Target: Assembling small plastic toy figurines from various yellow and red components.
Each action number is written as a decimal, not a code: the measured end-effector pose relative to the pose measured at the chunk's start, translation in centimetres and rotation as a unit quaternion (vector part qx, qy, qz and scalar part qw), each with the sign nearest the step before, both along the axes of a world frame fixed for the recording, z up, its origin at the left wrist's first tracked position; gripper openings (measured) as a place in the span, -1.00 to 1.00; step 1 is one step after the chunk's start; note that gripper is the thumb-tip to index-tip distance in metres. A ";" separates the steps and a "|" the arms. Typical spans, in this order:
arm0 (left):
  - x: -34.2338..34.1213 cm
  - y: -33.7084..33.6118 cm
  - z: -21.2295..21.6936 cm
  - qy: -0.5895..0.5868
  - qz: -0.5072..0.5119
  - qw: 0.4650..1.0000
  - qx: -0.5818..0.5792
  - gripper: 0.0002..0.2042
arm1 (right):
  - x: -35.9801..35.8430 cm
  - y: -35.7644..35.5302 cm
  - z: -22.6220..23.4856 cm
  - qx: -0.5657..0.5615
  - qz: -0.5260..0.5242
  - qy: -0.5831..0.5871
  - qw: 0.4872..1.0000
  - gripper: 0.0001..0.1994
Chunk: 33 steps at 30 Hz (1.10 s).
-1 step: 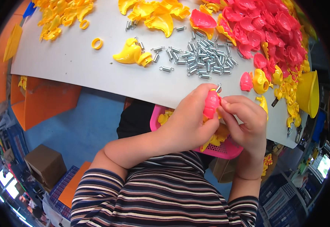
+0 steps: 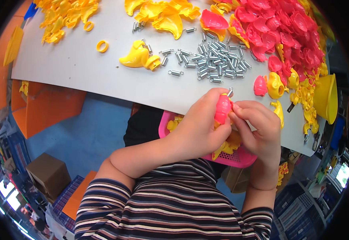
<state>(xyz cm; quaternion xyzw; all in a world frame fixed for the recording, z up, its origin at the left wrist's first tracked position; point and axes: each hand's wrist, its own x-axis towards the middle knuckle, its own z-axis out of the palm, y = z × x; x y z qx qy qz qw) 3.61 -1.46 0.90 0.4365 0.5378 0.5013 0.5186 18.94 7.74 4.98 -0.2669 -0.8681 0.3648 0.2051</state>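
Observation:
My left hand (image 2: 204, 124) is closed round a pink ribbed plastic shell piece (image 2: 222, 109), held just off the table's near edge. A small metal coil spring (image 2: 230, 92) sticks out at its top, and a bit of yellow plastic shows there too. My right hand (image 2: 258, 124) pinches the right side of the same piece between thumb and forefinger; whatever lies under those fingertips is hidden. On the table beyond, a heap of metal springs (image 2: 216, 60) lies loose. To the right sit another pink shell piece (image 2: 260, 86) and a round yellow part (image 2: 276, 86).
A large pile of pink shells (image 2: 274, 32) covers the far right of the white table (image 2: 82, 76). Yellow pieces (image 2: 62, 18) lie far left, with a yellow ring (image 2: 102, 46) nearer. Below the table edge, a pink basket (image 2: 242, 158) holds yellow parts; an orange bin (image 2: 50, 106) stands left.

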 end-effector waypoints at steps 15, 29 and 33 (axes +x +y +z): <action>-2.7 -0.2 1.1 -0.404 0.011 0.910 -0.095 -0.52 | 8.4 0.0 1.1 0.076 -0.371 -0.222 0.898 -0.51; -0.6 -0.6 1.4 -0.310 -0.008 0.951 0.015 -0.35 | 8.6 0.4 -0.8 0.043 -0.354 -0.203 0.912 -0.52; -0.2 -0.6 1.5 -0.294 0.000 0.955 0.029 -0.36 | 8.9 0.3 -0.6 -0.011 -0.379 -0.215 0.900 -0.55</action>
